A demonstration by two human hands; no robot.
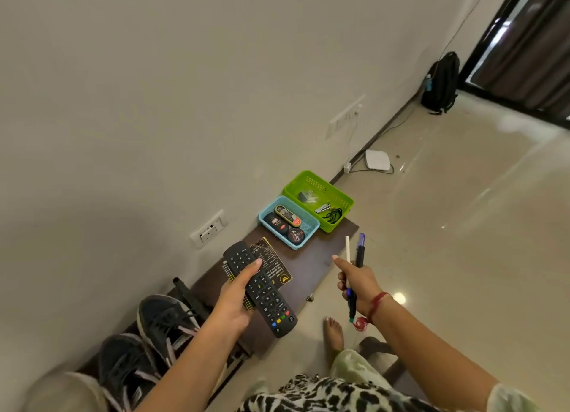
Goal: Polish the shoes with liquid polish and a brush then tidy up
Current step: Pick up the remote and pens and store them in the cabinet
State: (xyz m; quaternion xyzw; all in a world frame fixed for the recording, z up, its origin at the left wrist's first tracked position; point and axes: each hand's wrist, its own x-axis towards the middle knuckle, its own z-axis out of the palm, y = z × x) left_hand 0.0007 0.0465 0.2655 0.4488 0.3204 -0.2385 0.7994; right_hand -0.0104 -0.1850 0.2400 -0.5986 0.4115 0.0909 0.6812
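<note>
The shoes [154, 328] were a dark grey lace-up pair with pale laces. They sat side by side low at the near left end of the dark brown shelf unit [311, 263], their long axes slanting across the view; which end was the toe could not be told. The liquid polish [288, 215], a slim dark bottle with a gold and red label, lay on its side in the blue basket [270, 208] on the shelf top. Its length ran diagonally beside two dark round tins [296, 235], and the green basket [339, 218] touched the blue one's far side. The left hand [236, 300] gripped a black remote [262, 291] above a black leaflet [274, 263], thumb laid over the buttons. The right hand [357, 280] had its fingers curled round several pens [360, 251], tips upward, forefinger pointing out.
</note>
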